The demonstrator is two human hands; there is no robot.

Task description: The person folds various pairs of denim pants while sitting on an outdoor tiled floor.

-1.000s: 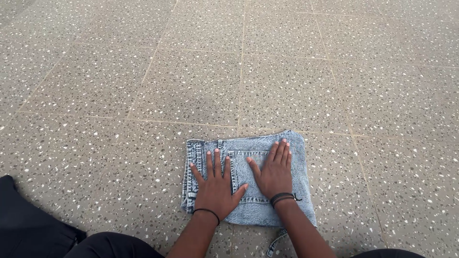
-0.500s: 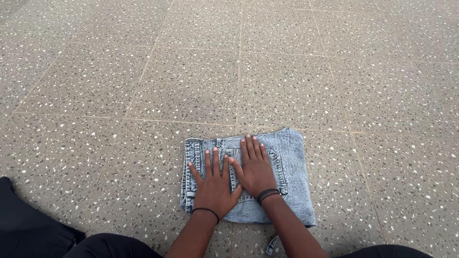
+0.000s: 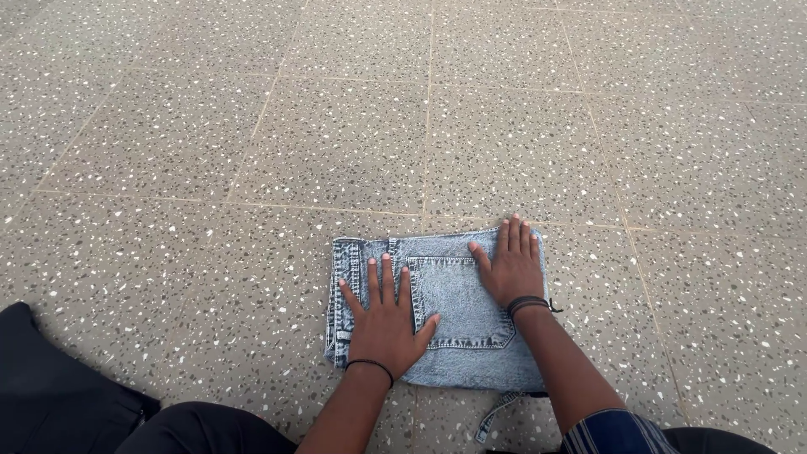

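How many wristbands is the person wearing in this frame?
2. One black wristband is on the left hand, flat on the folded jeans. The other wristband is on the right hand, at the jeans' right edge. None seem hidden.

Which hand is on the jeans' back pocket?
Neither fully: the left hand overlaps the pocket's left edge, while the right hand rests at its upper right corner, by the folded jeans' right edge.

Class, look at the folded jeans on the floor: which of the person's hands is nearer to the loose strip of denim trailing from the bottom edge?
Right. The right hand presses the jeans' far right part, above the strip; the left hand lies flat farther left.
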